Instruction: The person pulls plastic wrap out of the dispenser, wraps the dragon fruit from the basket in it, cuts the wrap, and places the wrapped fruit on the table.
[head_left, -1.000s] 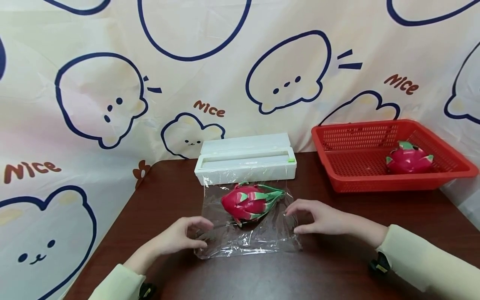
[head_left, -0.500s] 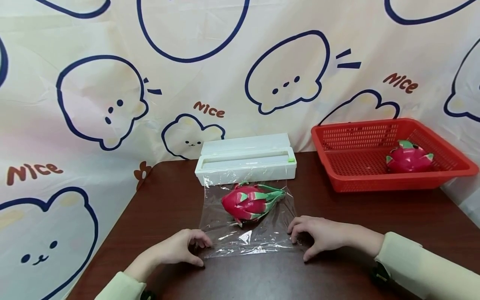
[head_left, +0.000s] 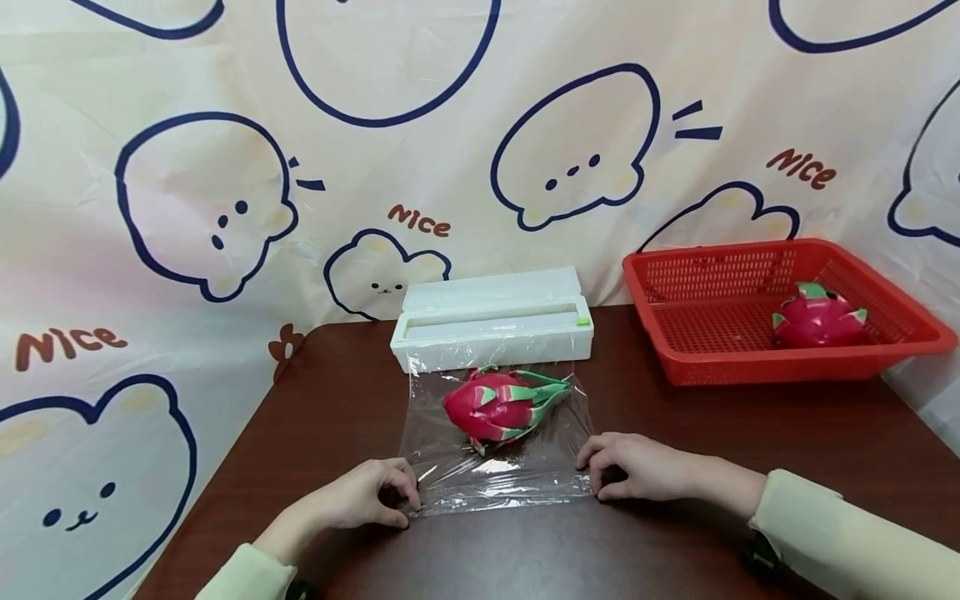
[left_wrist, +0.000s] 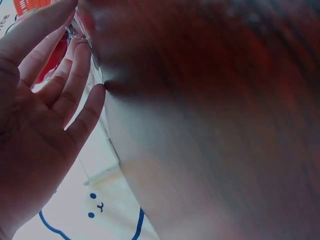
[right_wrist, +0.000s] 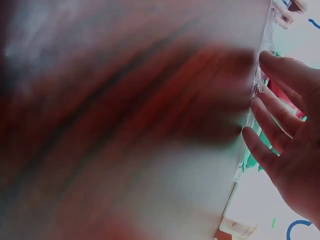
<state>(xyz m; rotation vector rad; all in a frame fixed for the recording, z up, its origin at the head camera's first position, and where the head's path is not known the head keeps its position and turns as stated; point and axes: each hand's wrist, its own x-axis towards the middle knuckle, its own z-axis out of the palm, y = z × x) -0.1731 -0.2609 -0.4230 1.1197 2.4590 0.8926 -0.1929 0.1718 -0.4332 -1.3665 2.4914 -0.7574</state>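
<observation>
A sheet of clear plastic wrap (head_left: 480, 492) lies on the dark wooden table, stretching toward me from a white wrap dispenser box (head_left: 495, 346). On it rests a red dragon fruit (head_left: 495, 408) with green scales, its leafy end to the right. My left hand (head_left: 363, 496) pinches the wrap's near left corner, fingertips down at the tabletop. At the near right corner, my right hand (head_left: 648, 468) has its thumb and fingers curled together on the wrap's edge. Both wrist views show the fingertips of the left hand (left_wrist: 50, 95) and right hand (right_wrist: 285, 115) against the table.
A red plastic basket (head_left: 750, 367) stands at the back right, holding a second dragon fruit (head_left: 819, 321). Behind the table (head_left: 480, 558) hangs a cloth (head_left: 465, 167) printed with cartoon bears. The dispenser's lid (head_left: 491, 287) is raised.
Both hands have come down and toward me, from the sheet's sides to its near corners. Thumbs and fingers have drawn closer together. The near part of the wrap lies flatter; the fruit has stayed put.
</observation>
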